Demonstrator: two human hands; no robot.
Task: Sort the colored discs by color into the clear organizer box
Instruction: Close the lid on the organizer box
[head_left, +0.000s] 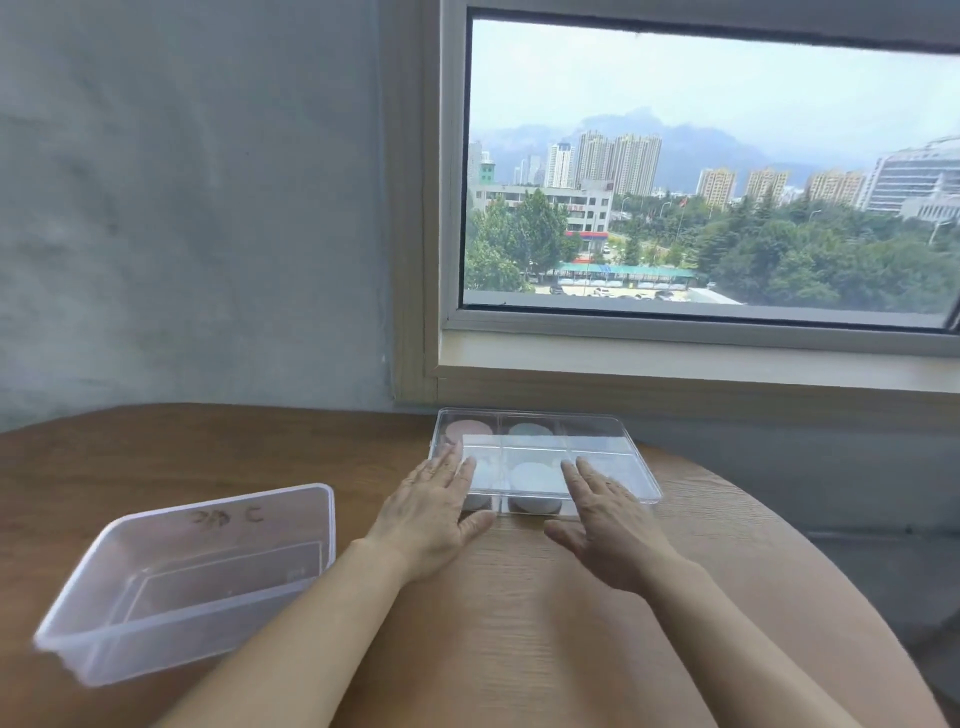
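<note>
Clear organizer box (545, 457) at far edge of wooden table (519, 623) under window (701, 171), lid on. Discs inside: pink (469, 429) back-left, green (530, 431) back-middle, white (535, 480) front-middle. Left hand (431, 512) and right hand (605, 519) flat on lid, fingers spread, gripping nothing. Empty plastic tub (192, 577) left, well apart.
</note>
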